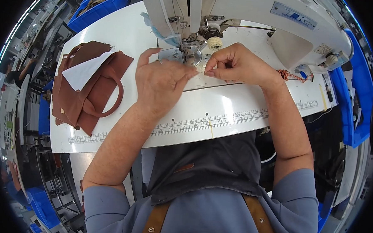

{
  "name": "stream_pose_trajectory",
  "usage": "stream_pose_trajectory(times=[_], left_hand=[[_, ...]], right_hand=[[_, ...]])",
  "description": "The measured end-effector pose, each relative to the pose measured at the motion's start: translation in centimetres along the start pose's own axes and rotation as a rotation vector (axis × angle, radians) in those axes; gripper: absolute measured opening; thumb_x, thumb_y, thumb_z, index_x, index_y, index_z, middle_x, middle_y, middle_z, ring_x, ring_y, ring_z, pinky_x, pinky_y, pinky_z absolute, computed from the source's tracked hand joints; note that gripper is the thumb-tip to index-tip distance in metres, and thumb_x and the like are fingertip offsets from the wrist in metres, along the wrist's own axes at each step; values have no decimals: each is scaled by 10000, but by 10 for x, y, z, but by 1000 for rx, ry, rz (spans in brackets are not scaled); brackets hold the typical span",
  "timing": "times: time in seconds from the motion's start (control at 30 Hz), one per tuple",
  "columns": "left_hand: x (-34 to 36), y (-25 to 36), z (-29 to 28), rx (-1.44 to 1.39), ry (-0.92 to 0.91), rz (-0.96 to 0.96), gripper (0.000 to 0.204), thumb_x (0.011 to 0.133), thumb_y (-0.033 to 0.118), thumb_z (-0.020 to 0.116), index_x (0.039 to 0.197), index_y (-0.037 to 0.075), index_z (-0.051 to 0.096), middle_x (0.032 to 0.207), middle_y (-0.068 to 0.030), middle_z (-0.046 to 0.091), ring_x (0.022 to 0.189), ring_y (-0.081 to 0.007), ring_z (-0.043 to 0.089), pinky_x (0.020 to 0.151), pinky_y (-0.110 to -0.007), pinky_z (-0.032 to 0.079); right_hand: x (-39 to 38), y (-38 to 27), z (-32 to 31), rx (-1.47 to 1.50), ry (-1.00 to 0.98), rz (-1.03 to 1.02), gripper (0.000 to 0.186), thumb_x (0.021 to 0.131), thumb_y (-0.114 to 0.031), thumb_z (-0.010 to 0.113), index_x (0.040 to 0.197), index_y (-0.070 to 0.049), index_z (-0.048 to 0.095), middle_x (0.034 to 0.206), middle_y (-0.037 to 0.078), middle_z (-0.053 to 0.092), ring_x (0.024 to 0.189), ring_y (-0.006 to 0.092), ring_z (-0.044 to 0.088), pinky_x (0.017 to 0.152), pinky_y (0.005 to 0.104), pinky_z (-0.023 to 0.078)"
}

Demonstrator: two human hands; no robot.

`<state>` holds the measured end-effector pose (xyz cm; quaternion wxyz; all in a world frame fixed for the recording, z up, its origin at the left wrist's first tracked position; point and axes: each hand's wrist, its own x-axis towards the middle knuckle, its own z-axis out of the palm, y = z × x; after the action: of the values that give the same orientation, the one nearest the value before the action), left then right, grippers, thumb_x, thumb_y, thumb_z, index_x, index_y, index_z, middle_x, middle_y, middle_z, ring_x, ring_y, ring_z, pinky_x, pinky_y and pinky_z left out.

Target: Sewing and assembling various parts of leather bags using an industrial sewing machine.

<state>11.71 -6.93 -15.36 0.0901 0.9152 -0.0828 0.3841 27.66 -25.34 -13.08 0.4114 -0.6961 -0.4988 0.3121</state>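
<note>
At the white sewing machine's needle area point(193, 54), my left hand point(163, 82) is slightly blurred, its little finger lifted and its thumb and forefinger together at the right. Just beside them, my right hand point(234, 66) pinches with curled fingers. Something thin and pale, perhaps thread, seems to lie between the fingertips; it is too small to make out. The brown bag piece point(74, 103), with looped handles and a white sheet point(82, 72) on it, lies on the tabletop at left.
A printed ruler point(186, 125) runs along the table's point(220, 95) front edge. Multicoloured thread point(292, 75) lies under the machine arm. Blue bins stand at the upper left point(93, 6) and right point(356, 128). At far left another person point(19, 74) sits by other workstations.
</note>
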Motion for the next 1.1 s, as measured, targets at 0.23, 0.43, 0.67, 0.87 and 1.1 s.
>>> stream_pose_trajectory(times=[0.23,0.43,0.67,0.87,1.1], left_hand=[[-8,36,-2,-203,-189,380,91,758,184,751,843,158,765,723,37,674,643,-130,616,798,-313,514],[-2,-2,12,-468,-173,-272,92,832,70,743,908,38,783,723,-72,672,656,-181,634,628,-322,490],[-6,-40,32,-423,-121,-555,103,834,92,777,922,45,803,756,-48,664,600,-124,520,587,-276,450],[0,-31,19,-464,-143,-737,262,759,160,846,966,33,748,729,-10,586,614,-101,498,575,-275,435],[-3,-35,18,-414,-68,-627,240,791,170,823,968,37,729,735,-28,588,638,-119,533,596,-275,445]], right_hand=[[1,1,-2,-8,70,34,137,947,-142,724,988,-16,761,669,-57,596,578,7,453,511,205,367],[-9,-1,-10,-236,192,-37,149,936,-122,722,996,10,755,735,-4,667,605,52,537,550,220,422],[-102,-3,-57,-457,779,-178,147,963,-79,672,1050,2,759,952,72,750,775,104,661,686,242,507],[-222,55,-206,-697,1618,-67,383,1025,-212,630,1312,42,622,1259,138,680,1096,166,665,953,289,519],[-294,175,-327,-179,1485,-34,462,1071,-325,541,1352,38,584,1232,129,682,1144,217,652,1023,366,510]])
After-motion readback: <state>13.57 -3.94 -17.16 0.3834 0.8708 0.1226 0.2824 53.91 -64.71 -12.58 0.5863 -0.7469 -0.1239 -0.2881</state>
